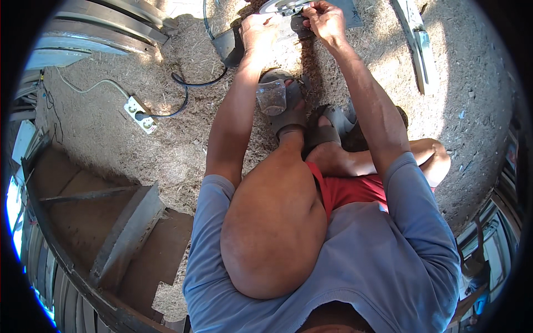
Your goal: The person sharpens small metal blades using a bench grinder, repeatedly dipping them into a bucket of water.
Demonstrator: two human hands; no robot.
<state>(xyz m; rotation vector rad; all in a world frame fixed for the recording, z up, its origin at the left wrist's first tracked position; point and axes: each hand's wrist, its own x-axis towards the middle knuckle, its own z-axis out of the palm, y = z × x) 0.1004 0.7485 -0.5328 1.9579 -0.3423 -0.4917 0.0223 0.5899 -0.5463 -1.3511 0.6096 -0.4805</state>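
Note:
At the top edge, both my hands are at a power tool with a round pale metal disc, cut off by the view's edge. My left hand is closed with its fingers curled, between the disc and the tool's dark grey body; what it grips is hidden. My right hand pinches at the disc's right side, its thumb and fingertips together on something small that I cannot make out. A black cord loops away from the tool to a white power strip, where its plug sits.
A clear plastic cup is beside my sandalled foot. Curved wooden planks are stacked at the upper left. Lengths of wood lie at the upper right. A wooden frame with a crosspiece fills the lower left. Wood shavings cover the ground.

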